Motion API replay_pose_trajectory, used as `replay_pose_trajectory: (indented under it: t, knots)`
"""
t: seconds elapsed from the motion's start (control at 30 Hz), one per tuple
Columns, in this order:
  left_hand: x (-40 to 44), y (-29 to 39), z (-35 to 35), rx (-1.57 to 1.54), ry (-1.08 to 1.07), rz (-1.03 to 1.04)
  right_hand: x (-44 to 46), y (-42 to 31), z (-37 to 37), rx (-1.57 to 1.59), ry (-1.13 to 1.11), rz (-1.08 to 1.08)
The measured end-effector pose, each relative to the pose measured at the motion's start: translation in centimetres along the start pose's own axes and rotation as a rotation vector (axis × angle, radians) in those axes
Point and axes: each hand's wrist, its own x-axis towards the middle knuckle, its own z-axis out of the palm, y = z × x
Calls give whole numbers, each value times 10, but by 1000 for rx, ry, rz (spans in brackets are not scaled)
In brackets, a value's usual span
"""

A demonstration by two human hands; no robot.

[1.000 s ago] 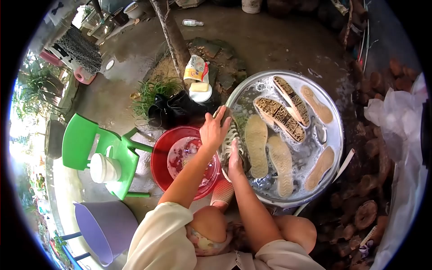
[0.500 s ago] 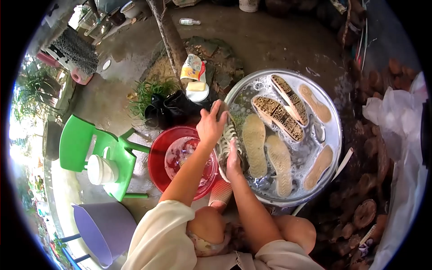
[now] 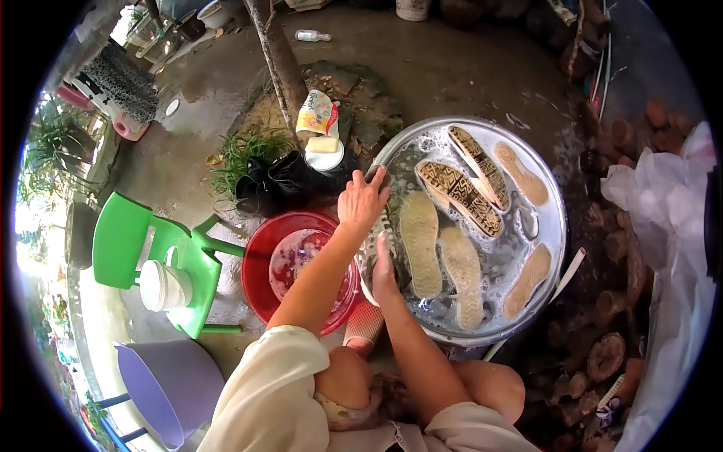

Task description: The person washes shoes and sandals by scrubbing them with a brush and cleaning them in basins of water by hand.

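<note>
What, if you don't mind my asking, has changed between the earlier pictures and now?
The left hand has moved slightly forward along the shoe; nothing was visibly taken up or let go. The right hand stays on the shoe, and the insoles stay in the basin.

Shoelaces (image 3: pixel 385 221) off-white; basin (image 3: pixel 254 260) red — tub (image 3: pixel 169 384) purple, chair (image 3: pixel 120 241) green — upturned soles (image 3: pixel 461 198) black-and-tan, patterned.

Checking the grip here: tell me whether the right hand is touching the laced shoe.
Touching. The head view shows the right hand against the side of the laced shoe, with no gap between them.
</note>
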Motion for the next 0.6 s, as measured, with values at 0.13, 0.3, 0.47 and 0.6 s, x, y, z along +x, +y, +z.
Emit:
replay_pose_trajectory:
  t: [0.13,0.3,0.47,0.6]
  knots:
    - [-84,1,-23,-244,-27,-134,-11,-32,11,-45,147,104]
    - [-136,-13,-35,-349,-45,-276,-12,-35,14,-30,183,137]
    - [-8,-26,-14,-296,-66,-380,0,-23,-8,-270,278,124]
    - [-33,-54,21,-433,4,-394,-13,-38,11,-200,286,132]
